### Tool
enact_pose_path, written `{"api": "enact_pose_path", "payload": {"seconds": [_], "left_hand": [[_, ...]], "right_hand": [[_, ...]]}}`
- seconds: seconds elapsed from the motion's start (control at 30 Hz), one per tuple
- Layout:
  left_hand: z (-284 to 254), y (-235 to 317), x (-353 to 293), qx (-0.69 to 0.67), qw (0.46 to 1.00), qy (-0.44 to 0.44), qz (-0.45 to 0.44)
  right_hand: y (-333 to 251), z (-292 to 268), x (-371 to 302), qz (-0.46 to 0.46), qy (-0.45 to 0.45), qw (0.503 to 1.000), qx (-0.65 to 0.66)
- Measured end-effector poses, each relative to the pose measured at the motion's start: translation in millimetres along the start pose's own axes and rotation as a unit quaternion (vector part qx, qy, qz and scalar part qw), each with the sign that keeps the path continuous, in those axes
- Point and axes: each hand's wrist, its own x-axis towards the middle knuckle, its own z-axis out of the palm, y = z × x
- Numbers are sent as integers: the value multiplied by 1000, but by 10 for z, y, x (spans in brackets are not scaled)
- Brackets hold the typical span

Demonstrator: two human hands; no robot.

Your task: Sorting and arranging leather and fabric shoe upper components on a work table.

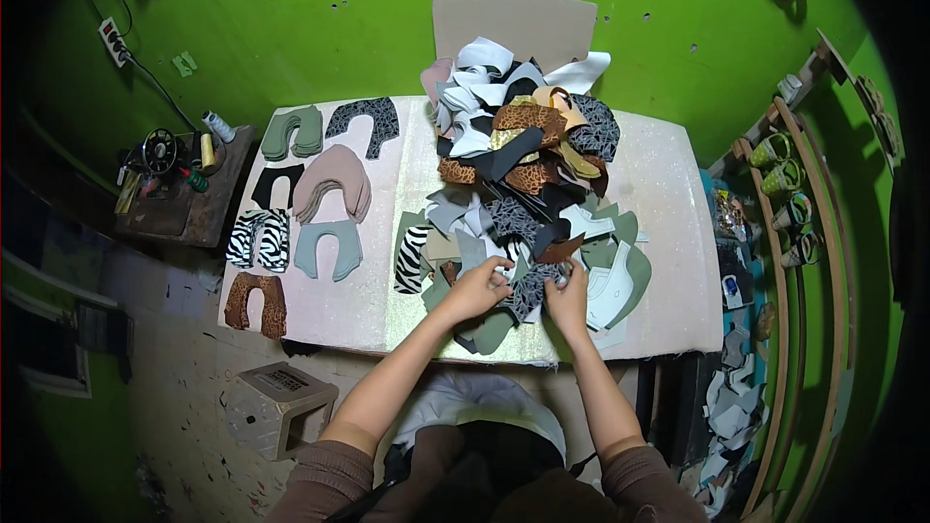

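Between my hands is a black-and-grey line-patterned cut piece of sheet material, at the front of a loose heap on the table. My right hand pinches its right edge. At its left edge, the fingers of my left hand are closed on it too. Around them lie a zebra-striped piece, white pieces, a dark green piece and a brown piece. Another line-patterned piece rests just beyond my hands. Overlapping pieces hide much of the heap's lower layers.
Sorted U-shaped stacks fill the table's left: green, pink, grey-blue, zebra and leopard. A taller mixed pile stands at the back. A stool is front left; a wooden rack holds sandals at right.
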Motion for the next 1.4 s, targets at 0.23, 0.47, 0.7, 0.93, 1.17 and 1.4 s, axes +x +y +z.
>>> {"api": "enact_pose_path", "payload": {"seconds": [0.23, 0.47, 0.7, 0.93, 1.17, 1.4], "left_hand": [[-97, 256, 62, 149, 988, 0, 29], [-347, 534, 111, 146, 971, 135, 134], [-507, 526, 63, 95, 957, 150, 229], [-994, 210, 62, -150, 962, 207, 98], [-1915, -143, -28, -327, 893, 289, 112], [-2752, -633, 33, -256, 914, 316, 17]], "right_hand": [[-361, -211, 522, -18, -41, 984, 173], [-1189, -1031, 647, -226, 32, 973, -38], [-1790, -1032, 363, -325, -94, 940, -50], [-1669, -242, 727, -194, -156, 959, 135], [-1736, 743, 964, -93, -189, 941, 264], [-2082, 1718, 1139, -105, -182, 952, 223]]}}
